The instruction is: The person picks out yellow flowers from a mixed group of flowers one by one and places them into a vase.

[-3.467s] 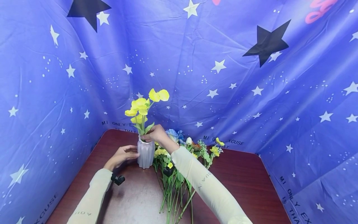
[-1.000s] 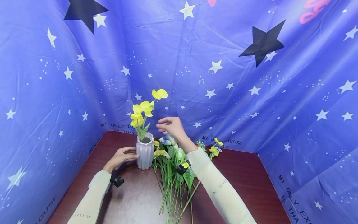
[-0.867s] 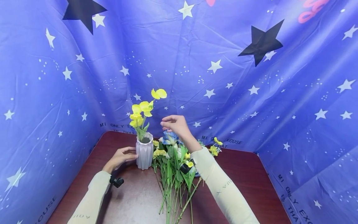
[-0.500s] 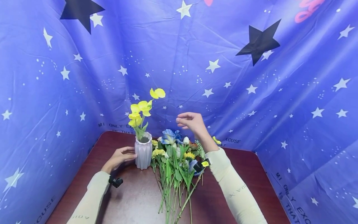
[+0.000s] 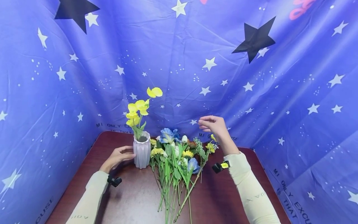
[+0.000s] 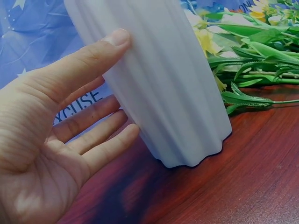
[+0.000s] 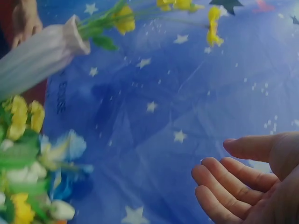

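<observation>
A white ribbed vase [image 5: 141, 151] stands on the dark red table [image 5: 134, 199], with a yellow flower stem [image 5: 139, 110] upright in it. My left hand [image 5: 118, 156] rests flat against the vase's left side, thumb and straight fingers touching the vase wall [image 6: 163, 88]. My right hand [image 5: 213, 123] hovers in the air above the right end of a bunch of loose flowers [image 5: 177, 161] lying on the table. Its fingers [image 7: 224, 186] are loosely curled and hold nothing. The vase with the yellow blooms [image 7: 42, 49] also shows in the right wrist view.
A blue star-patterned cloth [image 5: 251, 93] walls the table on the left, back and right. The flower stems [image 5: 173, 199] run toward the table's near edge. A small black clip sits on each sleeve.
My right hand let go of the yellow stem in the vase, rose and swung rightward over the flower bunch. The left hand stayed on the vase.
</observation>
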`<act>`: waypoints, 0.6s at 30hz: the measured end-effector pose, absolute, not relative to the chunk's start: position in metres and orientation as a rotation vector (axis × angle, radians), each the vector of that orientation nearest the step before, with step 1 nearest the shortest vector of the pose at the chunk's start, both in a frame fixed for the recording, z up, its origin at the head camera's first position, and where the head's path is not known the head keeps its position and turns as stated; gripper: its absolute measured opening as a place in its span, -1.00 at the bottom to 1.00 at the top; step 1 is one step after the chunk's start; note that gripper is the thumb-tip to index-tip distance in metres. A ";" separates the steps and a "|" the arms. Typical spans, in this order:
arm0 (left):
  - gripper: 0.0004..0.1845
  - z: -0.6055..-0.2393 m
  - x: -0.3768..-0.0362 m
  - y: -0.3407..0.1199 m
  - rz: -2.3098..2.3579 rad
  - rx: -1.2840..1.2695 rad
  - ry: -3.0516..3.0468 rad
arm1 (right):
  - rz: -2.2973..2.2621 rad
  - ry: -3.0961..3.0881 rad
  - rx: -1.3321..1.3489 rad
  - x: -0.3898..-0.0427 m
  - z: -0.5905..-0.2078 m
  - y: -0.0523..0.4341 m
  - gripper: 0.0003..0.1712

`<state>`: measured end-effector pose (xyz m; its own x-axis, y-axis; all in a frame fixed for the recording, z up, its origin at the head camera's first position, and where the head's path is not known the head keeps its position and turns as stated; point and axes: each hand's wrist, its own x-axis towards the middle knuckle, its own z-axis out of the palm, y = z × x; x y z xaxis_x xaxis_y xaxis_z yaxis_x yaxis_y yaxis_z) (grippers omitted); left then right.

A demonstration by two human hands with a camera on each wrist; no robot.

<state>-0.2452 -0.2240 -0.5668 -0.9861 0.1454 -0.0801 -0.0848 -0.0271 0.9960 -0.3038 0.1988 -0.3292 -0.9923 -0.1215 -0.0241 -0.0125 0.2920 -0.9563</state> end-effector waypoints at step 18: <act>-0.20 -0.561 -0.248 -0.222 2.083 0.113 2.130 | -1.699 2.486 0.061 -0.299 -0.373 0.240 -0.66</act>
<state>-0.2483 -0.2215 -0.5615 -0.9844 0.1651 -0.0607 -0.0570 0.0271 0.9980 -0.2990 0.2397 -0.3735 -0.9908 -0.0396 -0.1293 0.1061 0.3655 -0.9247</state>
